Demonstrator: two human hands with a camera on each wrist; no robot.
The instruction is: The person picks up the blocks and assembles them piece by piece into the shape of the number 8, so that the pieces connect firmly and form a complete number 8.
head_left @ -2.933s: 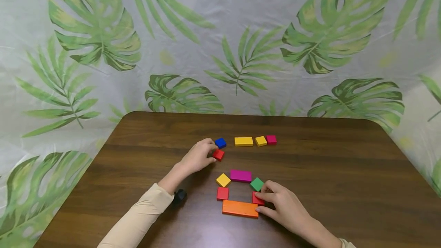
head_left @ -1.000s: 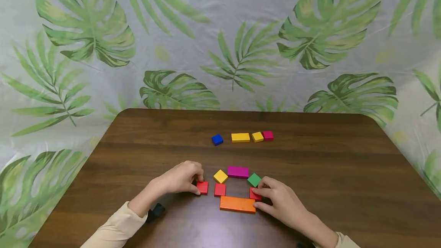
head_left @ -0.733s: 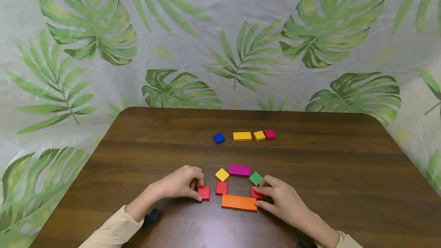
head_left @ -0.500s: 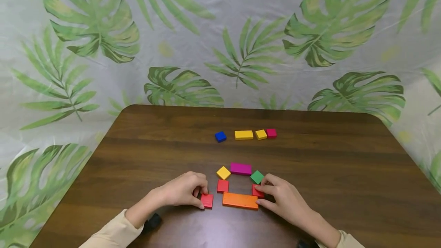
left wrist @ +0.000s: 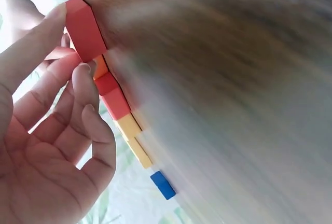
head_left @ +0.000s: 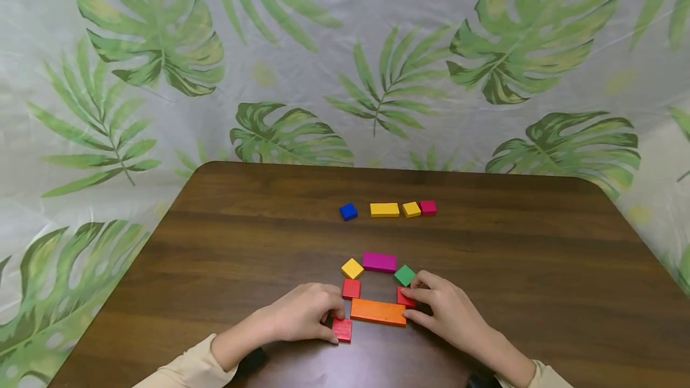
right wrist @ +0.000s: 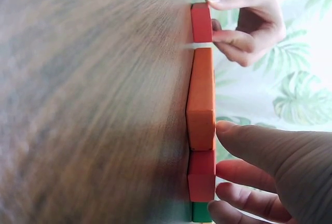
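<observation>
The left hand [head_left: 307,314] now pinches a red block [head_left: 342,330] in the lower middle of the head view, just off the lower left corner of the orange block [head_left: 378,312], no longer beside the blue block [head_left: 348,212] higher up. It sits farther right and closer to the orange block than half a second ago.

In the head view, soft, even light left a pale glare low on the dark brown wood-grain tabletop [head_left: 512,244]. Both wrist views smeared that surface into blur, and the grey-white leaf-printed cloth [head_left: 302,76] looked pale and washed out there.
</observation>
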